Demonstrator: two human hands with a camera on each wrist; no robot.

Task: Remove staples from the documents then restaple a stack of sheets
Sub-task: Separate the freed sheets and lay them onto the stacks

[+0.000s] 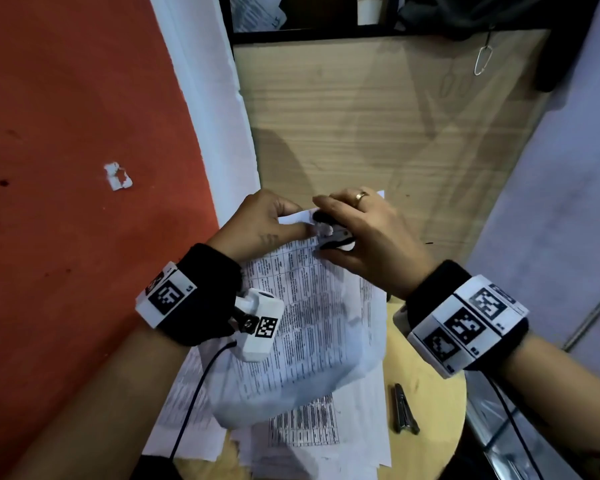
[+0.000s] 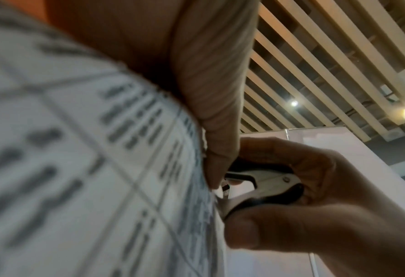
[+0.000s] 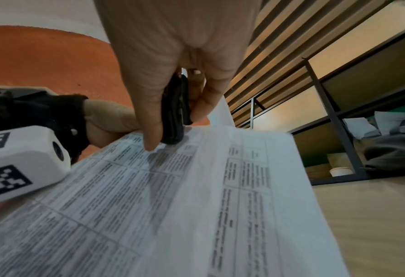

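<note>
A printed document (image 1: 302, 306) (image 2: 78, 168) (image 3: 173, 196) is lifted off the round table, its top corner held up. My left hand (image 1: 267, 223) (image 2: 211, 112) pinches that corner between thumb and fingers. My right hand (image 1: 361, 233) (image 2: 291, 196) (image 3: 173, 75) grips a black and silver staple remover (image 1: 336, 233) (image 2: 265, 185) (image 3: 175, 112) by thumb and fingers, its claws at the pinched corner. The staple itself is hidden. More printed sheets (image 1: 309, 438) lie beneath. A grey stapler (image 1: 404, 410) lies on the table to the right of the papers.
The round wooden table (image 1: 430, 393) stands against a wooden cabinet panel (image 1: 378, 116). An orange wall (image 1: 66, 168) rises on the left. A shelf (image 1: 326, 15) above holds papers and a white cup (image 1: 369, 10). A metal clip (image 1: 482, 60) hangs at the upper right.
</note>
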